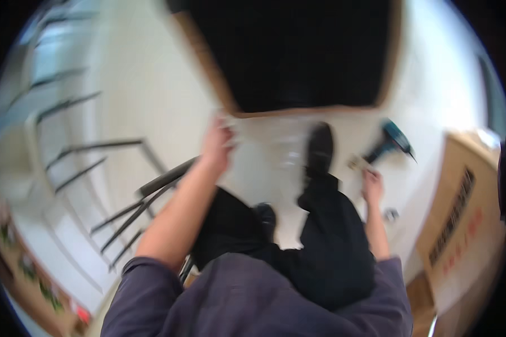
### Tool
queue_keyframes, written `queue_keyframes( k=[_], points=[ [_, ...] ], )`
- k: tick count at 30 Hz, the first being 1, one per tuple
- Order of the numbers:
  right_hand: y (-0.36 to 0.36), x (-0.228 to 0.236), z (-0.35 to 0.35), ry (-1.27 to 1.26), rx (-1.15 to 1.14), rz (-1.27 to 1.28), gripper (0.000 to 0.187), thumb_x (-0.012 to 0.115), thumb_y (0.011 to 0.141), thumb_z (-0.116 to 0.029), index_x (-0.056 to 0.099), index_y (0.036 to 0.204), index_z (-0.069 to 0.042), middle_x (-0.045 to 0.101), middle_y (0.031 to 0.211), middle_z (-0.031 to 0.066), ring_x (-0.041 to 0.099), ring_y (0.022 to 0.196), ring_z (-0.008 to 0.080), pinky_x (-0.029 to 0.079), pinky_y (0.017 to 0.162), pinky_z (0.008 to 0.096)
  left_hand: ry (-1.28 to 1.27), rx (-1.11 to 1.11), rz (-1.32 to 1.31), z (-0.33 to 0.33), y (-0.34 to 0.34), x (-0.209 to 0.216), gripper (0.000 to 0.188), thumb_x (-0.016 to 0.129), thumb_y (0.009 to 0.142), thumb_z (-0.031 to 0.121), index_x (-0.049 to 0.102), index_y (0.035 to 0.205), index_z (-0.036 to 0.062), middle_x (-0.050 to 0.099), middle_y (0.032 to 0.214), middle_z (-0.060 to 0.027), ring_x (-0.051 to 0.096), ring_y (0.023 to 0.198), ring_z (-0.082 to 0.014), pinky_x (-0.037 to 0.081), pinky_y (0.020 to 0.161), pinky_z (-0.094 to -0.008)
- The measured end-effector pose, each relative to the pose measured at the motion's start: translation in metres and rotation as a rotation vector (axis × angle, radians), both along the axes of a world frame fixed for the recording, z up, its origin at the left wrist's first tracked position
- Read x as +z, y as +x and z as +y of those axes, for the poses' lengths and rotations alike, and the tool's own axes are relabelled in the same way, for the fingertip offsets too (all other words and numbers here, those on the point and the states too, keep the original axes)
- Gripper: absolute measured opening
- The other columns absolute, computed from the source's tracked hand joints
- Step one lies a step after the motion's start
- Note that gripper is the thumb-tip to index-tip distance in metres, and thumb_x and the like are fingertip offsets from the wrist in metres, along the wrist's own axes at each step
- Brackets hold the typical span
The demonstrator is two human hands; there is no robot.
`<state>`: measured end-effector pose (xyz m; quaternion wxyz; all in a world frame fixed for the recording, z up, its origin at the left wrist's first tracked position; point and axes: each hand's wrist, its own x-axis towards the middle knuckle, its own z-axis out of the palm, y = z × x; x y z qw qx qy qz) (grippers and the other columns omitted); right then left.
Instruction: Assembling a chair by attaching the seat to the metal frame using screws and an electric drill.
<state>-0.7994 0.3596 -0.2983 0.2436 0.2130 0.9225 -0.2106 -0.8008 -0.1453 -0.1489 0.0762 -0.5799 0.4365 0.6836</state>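
Note:
My left hand (218, 145) is beside the near left corner of a large black panel (309, 62) with a tan edge. Its fingers are curled, with a blurred whitish bit at their tips that I cannot make out. My right hand (372, 184) reaches low at the right with its fingers drawn together. At its fingertips is a small tan piece (356, 163), too blurred to name. Just past it on the pale floor lies a teal and black power drill (395, 137); whether my hand touches the drill is unclear.
Dark metal bars (171, 177) stand under and beside my left forearm. A tall cardboard box (461, 194) is at the right, with a small round item (391, 214) near it on the floor. My dark shoe (320, 147) is just below the panel's near edge.

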Motion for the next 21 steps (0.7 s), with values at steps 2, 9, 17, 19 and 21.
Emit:
queue_keyframes(
  k=[2, 9, 17, 19, 21],
  points=[
    [0.003, -0.002, 0.016, -0.168, -0.040, -0.028, 0.048, 0.059, 0.096, -0.049, 0.065, 0.112, -0.004, 0.070, 0.097, 0.0120, 0.066, 0.087, 0.0243, 0.051, 0.081, 0.0340, 0.022, -0.179, 0.152, 0.009, 0.011, 0.037, 0.045, 0.056, 0.101, 0.043, 0.057, 0.124, 0.0048, 0.061, 0.113, -0.0124, 0.058, 0.105, -0.0222, 0.045, 0.097, -0.0400],
    [0.003, 0.021, 0.032, -0.081, -0.088, -0.051, 0.044, 0.057, 0.101, -0.044, 0.061, 0.108, -0.001, 0.064, 0.091, 0.0099, 0.058, 0.080, 0.0188, 0.047, 0.076, 0.0293, 0.199, -0.800, 0.473, -0.024, 0.069, 0.174, 0.013, 0.061, 0.097, 0.014, 0.068, 0.100, 0.0031, 0.071, 0.094, -0.0077, 0.066, 0.085, -0.0150, 0.052, 0.075, -0.0256],
    [-0.106, 0.174, -0.179, -0.599, 0.463, 0.068, 0.027, 0.060, 0.100, -0.023, 0.062, 0.115, -0.001, 0.064, 0.098, 0.0084, 0.058, 0.088, 0.0172, 0.047, 0.082, 0.0274, 0.022, -0.205, -0.102, -0.147, 0.260, 0.185, 0.031, 0.058, 0.099, 0.031, 0.065, 0.090, 0.0020, 0.068, 0.075, -0.0108, 0.068, 0.065, -0.0204, 0.046, 0.052, -0.0244],
    [-0.128, 0.220, -0.246, -0.699, 0.778, 0.031, 0.034, 0.067, 0.093, -0.018, 0.060, 0.122, -0.001, 0.065, 0.104, 0.0093, 0.058, 0.092, 0.0192, 0.048, 0.085, 0.0290, -0.077, -0.119, -0.290, -0.145, 0.324, 0.184, 0.036, 0.058, 0.100, 0.034, 0.064, 0.091, 0.0002, 0.068, 0.076, -0.0111, 0.067, 0.066, -0.0193, 0.047, 0.051, -0.0244],
    [-0.131, 0.256, -0.309, -0.790, 1.008, -0.076, 0.047, 0.073, 0.087, -0.019, 0.058, 0.128, -0.001, 0.064, 0.110, 0.0102, 0.058, 0.098, 0.0227, 0.049, 0.088, 0.0327, 0.043, -0.394, -0.734, -0.126, 0.377, 0.186, 0.045, 0.061, 0.098, 0.045, 0.064, 0.092, -0.0002, 0.067, 0.079, -0.0100, 0.068, 0.072, -0.0190, 0.049, 0.056, -0.0273]
  ],
)
